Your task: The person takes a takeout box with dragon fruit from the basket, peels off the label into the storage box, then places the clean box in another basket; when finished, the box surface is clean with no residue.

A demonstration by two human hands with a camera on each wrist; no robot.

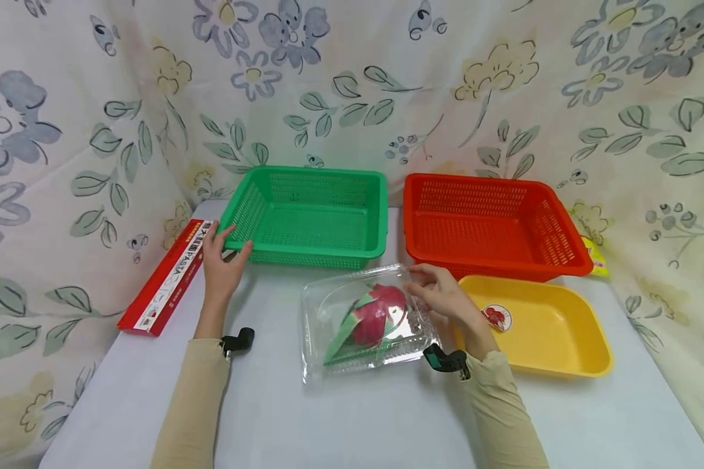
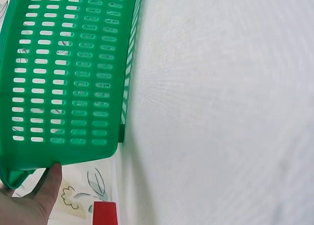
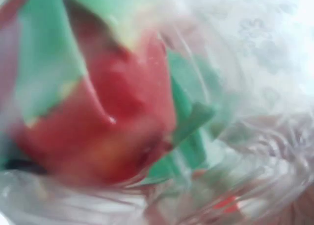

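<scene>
My left hand (image 1: 223,264) is at the front left corner of a green perforated basket (image 1: 308,254), gripping its rim. In the left wrist view the thumb (image 2: 51,183) presses the basket's wall (image 2: 64,154); the other fingers are mostly hidden. With my right hand (image 1: 442,293) I hold the right edge of a clear plastic clamshell box (image 1: 322,306), which sits tilted above the white table. Inside the box lies a red dragon fruit (image 1: 378,316) with green scales. The right wrist view shows the dragon fruit (image 3: 122,97) blurred through the plastic.
A red PASTA box (image 1: 167,277) lies left of the green basket. On the right stand a red basket (image 1: 498,264) and a yellow tray (image 1: 563,332); a round fruit sticker (image 1: 497,317) shows at the tray. A yellow packet (image 1: 595,257) is partly hidden behind the red basket.
</scene>
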